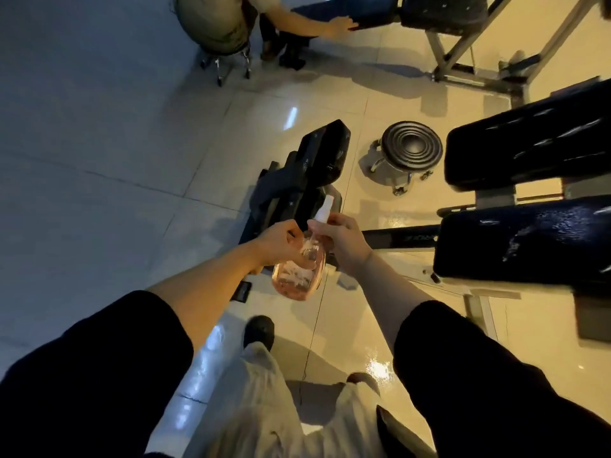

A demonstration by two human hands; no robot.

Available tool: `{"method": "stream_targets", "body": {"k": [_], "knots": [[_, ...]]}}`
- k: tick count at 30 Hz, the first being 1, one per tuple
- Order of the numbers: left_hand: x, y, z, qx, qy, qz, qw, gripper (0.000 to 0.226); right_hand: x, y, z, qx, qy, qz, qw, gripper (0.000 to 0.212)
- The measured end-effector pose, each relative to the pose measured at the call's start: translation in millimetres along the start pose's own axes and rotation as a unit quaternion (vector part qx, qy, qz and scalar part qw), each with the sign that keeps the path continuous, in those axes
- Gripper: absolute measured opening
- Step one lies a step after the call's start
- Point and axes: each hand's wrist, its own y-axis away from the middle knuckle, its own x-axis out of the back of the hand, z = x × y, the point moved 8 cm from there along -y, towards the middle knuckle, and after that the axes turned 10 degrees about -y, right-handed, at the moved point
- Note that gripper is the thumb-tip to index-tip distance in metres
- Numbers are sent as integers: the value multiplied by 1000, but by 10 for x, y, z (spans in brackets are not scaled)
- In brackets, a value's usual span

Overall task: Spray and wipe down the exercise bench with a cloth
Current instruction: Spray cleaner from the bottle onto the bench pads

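Observation:
A clear spray bottle [299, 276] with pink liquid and a white nozzle hangs in front of me, held in both hands. My left hand [282, 242] grips the bottle's upper body. My right hand [340, 238] curls round its neck, just below the white spray head. The exercise bench [525, 239] has dark padded sections at the right, with wet streaks on the pads. A dark grey cloth [281, 185] lies draped on a black piece of equipment beyond my hands.
A round black stool on castors [411, 148] stands between the black equipment and the bench. Another person sits on a stool [224, 24] at the top, a hand on a second bench. A metal frame [463, 44] stands at top right. My feet are on glossy tiles.

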Motion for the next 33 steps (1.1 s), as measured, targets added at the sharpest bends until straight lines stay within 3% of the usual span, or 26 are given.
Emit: {"method": "stream_targets", "body": {"k": [4,8,10,13,17,20,24,28,33], "knots": [[-579,176,-168,56,50,45,996,48,265,187,330,-42,46,-43,997,28],[-1164,430,-265,97,92,69,989,60,513,426,589,-60,106,-69,990,43],[-1401,582,-282,112,135,78,981,56,579,587,723,-80,103,-83,988,47],[-1673,801,-293,130,168,80,974,52,645,797,896,-105,120,-116,980,41],[-1814,968,-312,122,185,97,970,40,623,944,960,-114,123,-123,978,18],[-1834,1059,-420,115,188,115,969,34,506,1005,1077,-117,128,-137,975,31],[-1885,1111,-678,115,171,125,971,40,406,1032,1293,-115,122,-134,977,19],[-1949,990,-966,117,149,121,974,39,455,924,1572,-105,129,-119,979,33],[-2158,642,-1297,126,125,117,977,47,658,678,1935,-108,136,-103,979,33]]}}
